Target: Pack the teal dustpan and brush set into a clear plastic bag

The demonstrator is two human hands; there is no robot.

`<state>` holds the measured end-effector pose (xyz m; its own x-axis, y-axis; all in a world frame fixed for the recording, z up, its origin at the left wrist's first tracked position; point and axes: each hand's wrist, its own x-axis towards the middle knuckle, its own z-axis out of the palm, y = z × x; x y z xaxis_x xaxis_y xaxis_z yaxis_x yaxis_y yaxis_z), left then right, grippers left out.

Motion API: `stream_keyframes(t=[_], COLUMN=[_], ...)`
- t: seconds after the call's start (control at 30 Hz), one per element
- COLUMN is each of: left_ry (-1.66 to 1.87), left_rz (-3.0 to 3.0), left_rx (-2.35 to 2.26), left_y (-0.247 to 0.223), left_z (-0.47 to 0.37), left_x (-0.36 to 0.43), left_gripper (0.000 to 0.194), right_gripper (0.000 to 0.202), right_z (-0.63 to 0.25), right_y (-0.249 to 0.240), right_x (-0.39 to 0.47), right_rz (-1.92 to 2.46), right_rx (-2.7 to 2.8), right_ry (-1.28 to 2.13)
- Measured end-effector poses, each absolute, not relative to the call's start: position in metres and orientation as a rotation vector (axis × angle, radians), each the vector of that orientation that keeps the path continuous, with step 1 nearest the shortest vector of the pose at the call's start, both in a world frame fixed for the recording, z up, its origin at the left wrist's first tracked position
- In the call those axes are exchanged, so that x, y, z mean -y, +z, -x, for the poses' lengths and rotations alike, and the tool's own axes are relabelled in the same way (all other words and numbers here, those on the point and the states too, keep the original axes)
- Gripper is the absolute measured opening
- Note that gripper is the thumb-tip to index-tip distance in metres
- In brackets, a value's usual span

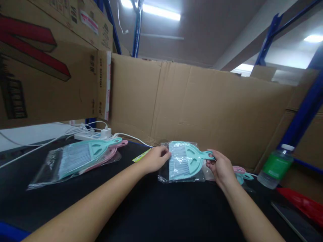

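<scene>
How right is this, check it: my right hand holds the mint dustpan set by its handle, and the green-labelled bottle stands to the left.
The side is wrong: in the head view the green-labelled bottle stands to the right. The right hand does hold the mint dustpan set by its handle.

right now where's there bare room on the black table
Mostly black tabletop between left forearm and right forearm, below the teal brush set; some between left forearm and bagged sets. Crowded: right, around bottle; back left, around power strip.

Bright ceiling tubes point(161, 12), dim black tabletop point(151, 208), stretched edges, soft detail
</scene>
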<state>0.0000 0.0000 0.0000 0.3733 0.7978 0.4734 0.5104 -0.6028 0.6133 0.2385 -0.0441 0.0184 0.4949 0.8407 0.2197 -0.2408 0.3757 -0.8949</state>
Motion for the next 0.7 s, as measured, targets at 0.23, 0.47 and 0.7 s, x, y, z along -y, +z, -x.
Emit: stream_keyframes(t=[0.23, 0.47, 0.7], left_ry=[1.168, 1.225, 1.205], left_rz=[-1.737, -1.502, -1.554], left_rx=[-1.009, -0.971, -0.951], left_y=[-0.002, 0.007, 0.008], left_z=[-0.006, -0.008, -0.009], left_x=[-0.006, -0.001, 0.003], left_gripper=[0.023, 0.013, 0.009], right_gripper=[0.023, 0.011, 0.024], right_z=[-0.237, -0.229, -0.227], right_y=[0.018, 0.022, 0.020], right_x=[0.045, 0.052, 0.060], right_rz=[0.849, 0.970, 1.343], right_rx=[0.818, 0.767, 0.923], right_ry=[0.853, 0.972, 1.073])
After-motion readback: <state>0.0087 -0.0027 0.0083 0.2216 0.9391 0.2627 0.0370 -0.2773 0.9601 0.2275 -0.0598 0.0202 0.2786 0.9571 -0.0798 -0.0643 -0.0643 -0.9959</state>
